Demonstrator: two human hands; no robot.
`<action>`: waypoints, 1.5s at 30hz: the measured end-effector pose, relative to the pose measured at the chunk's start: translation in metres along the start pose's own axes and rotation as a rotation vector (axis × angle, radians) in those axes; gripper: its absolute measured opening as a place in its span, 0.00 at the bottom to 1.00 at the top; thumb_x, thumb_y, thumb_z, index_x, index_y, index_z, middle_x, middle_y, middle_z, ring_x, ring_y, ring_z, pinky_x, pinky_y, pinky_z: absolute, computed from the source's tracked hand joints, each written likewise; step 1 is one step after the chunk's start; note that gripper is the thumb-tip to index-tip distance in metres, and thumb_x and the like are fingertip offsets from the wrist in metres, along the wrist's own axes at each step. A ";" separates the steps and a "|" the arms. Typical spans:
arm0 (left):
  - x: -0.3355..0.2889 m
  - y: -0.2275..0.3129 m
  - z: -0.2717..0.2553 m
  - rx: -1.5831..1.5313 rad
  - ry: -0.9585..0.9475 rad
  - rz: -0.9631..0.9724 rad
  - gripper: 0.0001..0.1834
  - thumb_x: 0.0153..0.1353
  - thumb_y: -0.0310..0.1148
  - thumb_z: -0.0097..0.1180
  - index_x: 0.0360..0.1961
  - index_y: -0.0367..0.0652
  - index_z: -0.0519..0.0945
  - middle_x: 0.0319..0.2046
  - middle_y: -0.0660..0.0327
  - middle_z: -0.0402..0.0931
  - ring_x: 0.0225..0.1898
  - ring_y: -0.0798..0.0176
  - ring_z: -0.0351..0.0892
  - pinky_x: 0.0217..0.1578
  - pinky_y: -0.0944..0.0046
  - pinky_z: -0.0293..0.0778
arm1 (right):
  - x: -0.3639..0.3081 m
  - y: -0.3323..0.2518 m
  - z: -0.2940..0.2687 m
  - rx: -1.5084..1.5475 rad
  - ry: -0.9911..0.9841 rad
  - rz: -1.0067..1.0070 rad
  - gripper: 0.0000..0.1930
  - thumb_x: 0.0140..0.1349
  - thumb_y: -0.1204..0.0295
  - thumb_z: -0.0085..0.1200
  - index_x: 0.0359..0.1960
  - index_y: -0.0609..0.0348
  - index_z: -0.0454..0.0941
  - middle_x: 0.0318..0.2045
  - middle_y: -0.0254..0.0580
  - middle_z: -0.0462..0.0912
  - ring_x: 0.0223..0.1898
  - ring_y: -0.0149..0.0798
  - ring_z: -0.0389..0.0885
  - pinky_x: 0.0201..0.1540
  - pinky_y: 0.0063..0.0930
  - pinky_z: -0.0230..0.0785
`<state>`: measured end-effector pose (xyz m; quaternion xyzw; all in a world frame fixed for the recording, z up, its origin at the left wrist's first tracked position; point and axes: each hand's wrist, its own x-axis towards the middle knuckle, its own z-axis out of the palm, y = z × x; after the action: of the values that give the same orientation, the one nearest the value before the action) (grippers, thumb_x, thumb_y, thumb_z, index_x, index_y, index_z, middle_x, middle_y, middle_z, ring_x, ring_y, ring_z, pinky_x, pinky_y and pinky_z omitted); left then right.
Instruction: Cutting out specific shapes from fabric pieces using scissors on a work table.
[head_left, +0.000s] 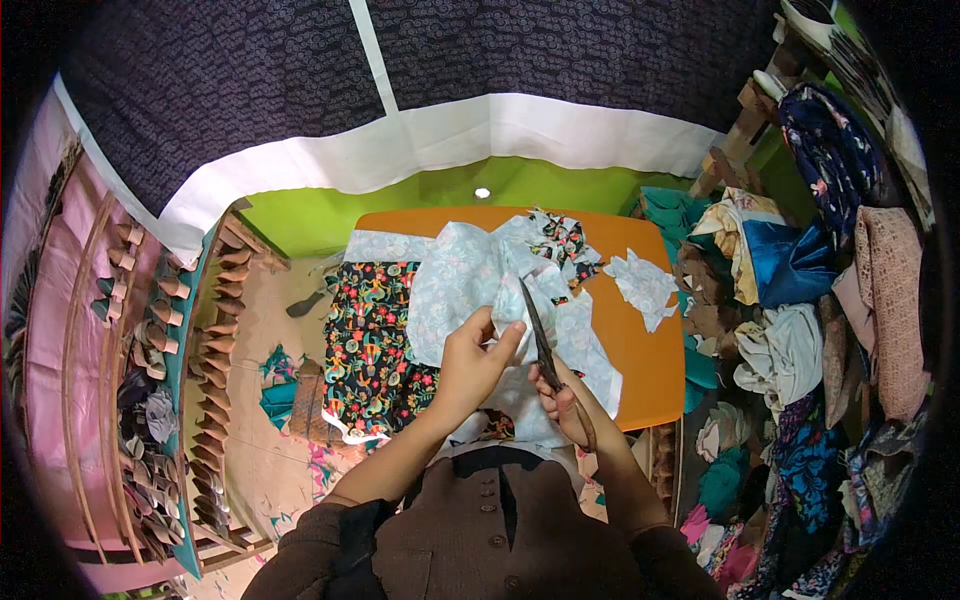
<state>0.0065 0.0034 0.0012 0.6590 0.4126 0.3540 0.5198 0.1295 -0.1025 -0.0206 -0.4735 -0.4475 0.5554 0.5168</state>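
Left hand: my left hand (472,362) pinches the pale blue floral cloth (470,285), fingers closed on a fold of it, thumb up against the raised edge just left of the blades.
Right hand: my right hand (566,402) is closed around the handles of the dark scissors (538,335); the fingers are wrapped through them, near the table's front edge.
Scissors: the blades point up and away from me, slightly tilted left, tip lying against the pale blue floral cloth; whether the blades are parted I cannot tell.
Pale blue floral cloth: it lies bunched over the middle of the orange table (650,365) and runs down over the front edge toward my chest, between my two hands.
Black flowered fabric (372,340): spread over the table's left edge, hanging down that side, partly under the pale cloth.
Cut scrap (645,285): a pale piece lying apart near the table's right edge, on bare orange surface.
Patterned offcuts (565,240): small dark and red pieces at the table's far edge, touching the pale cloth.
Beside the table: heaped clothes (790,330) to the right, a rack of wooden pieces (215,340) to the left.
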 end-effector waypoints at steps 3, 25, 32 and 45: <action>0.001 -0.008 -0.002 -0.086 -0.001 -0.018 0.15 0.51 0.35 0.55 0.19 0.35 0.67 0.12 0.65 0.61 0.18 0.76 0.56 0.17 0.71 0.56 | 0.000 -0.002 0.000 -0.069 -0.026 0.007 0.37 0.50 0.38 0.34 0.44 0.64 0.60 0.33 0.35 0.63 0.35 0.27 0.60 0.37 0.17 0.56; 0.002 -0.013 -0.003 -0.156 -0.015 0.029 0.12 0.51 0.34 0.54 0.26 0.35 0.71 0.14 0.66 0.65 0.18 0.76 0.60 0.19 0.73 0.58 | 0.006 -0.004 0.013 0.005 0.045 0.111 0.39 0.41 0.30 0.35 0.35 0.58 0.60 0.21 0.24 0.54 0.17 0.18 0.49 0.16 0.12 0.42; 0.002 0.001 -0.001 -0.050 0.024 -0.001 0.11 0.51 0.35 0.56 0.28 0.36 0.74 0.11 0.70 0.62 0.15 0.79 0.55 0.14 0.74 0.51 | 0.005 0.003 0.010 -0.117 0.049 0.014 0.38 0.44 0.32 0.33 0.36 0.59 0.60 0.21 0.25 0.54 0.18 0.19 0.49 0.18 0.12 0.42; -0.002 -0.002 0.002 -0.071 0.048 -0.040 0.13 0.50 0.35 0.57 0.21 0.35 0.72 0.10 0.71 0.57 0.14 0.80 0.51 0.13 0.74 0.47 | 0.004 0.005 0.015 0.071 0.031 0.067 0.38 0.44 0.31 0.33 0.36 0.58 0.58 0.19 0.25 0.53 0.16 0.19 0.48 0.16 0.12 0.43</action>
<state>0.0069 0.0012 -0.0013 0.6229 0.4254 0.3737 0.5397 0.1137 -0.0989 -0.0238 -0.4780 -0.4036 0.5805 0.5212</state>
